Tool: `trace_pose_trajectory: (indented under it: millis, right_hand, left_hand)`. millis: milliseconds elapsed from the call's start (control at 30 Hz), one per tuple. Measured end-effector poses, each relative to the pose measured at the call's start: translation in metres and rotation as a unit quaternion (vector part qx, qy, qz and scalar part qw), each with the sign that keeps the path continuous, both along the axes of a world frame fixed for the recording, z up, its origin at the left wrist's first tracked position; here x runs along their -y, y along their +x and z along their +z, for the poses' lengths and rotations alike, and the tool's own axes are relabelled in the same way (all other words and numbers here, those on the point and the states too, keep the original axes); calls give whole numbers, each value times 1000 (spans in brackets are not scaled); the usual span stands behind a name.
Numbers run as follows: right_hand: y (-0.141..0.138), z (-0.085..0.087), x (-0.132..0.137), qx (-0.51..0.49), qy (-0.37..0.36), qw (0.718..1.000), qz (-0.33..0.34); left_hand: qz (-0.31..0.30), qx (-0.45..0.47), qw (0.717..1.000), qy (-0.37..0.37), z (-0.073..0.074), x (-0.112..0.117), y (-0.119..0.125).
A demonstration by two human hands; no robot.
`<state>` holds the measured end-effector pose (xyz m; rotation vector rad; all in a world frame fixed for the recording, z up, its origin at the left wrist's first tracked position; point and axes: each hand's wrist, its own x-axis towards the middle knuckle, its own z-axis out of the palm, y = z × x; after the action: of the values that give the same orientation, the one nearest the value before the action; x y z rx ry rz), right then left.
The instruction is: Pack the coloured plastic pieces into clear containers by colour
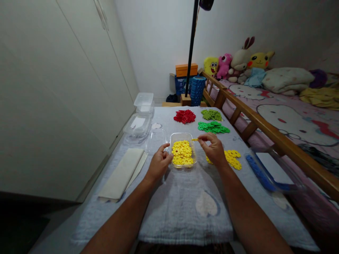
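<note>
A clear plastic container (195, 160) stands in the middle of the table, holding many yellow flower-shaped discs (182, 151). My left hand (159, 163) is at its left wall, thumb at the rim and fingers partly curled against the side. Between the thumb and fingertips of my right hand (212, 148) is a single yellow flower-shaped disc (195, 139), seen edge-on near the container's right rim. More yellow discs (233, 159) lie spread on the cloth behind my right wrist, partly hidden by it.
Red (184, 116), olive-green (211, 114) and bright green pieces (213, 127) lie in piles farther back. Left are a clear lid (156, 141), stacked containers (137, 124) and folded pale cloth (123, 173). A container of blue pieces (272, 173) sits right, beside a wooden bed rail (246, 116).
</note>
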<state>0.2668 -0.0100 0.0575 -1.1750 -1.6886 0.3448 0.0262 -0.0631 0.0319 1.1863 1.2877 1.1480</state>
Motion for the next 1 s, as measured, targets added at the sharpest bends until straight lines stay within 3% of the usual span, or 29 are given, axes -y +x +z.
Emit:
trace_pose_trajectory:
  millis: [133,333,500,667,800,900,1000]
  right_hand:
    - [-16,4,2,32,11,999,16]
    - [-37,6,-11,86,-4,996,-21]
    - [-39,4,-14,103,-42,994,17]
    - [9,9,-16,83,-59,994,-30]
    - [62,7,-18,149,-108,979,-94]
    - [89,-6,-16,235,-158,951,-127]
    - [102,-23,-10,312,-240,899,-190]
  left_hand:
    - [-6,0,1000,-1,3,1,1]
    - [-2,14,1000,-6,4,1,2]
    - [-3,11,1000,-5,3,1,1]
    - [-1,2,1000,2,2,1,0]
    - [-4,-5,1000,7,1,0,0]
    - [-4,-13,1000,9,-1,0,-1]
    - [-3,-16,1000,8,-1,0,-1]
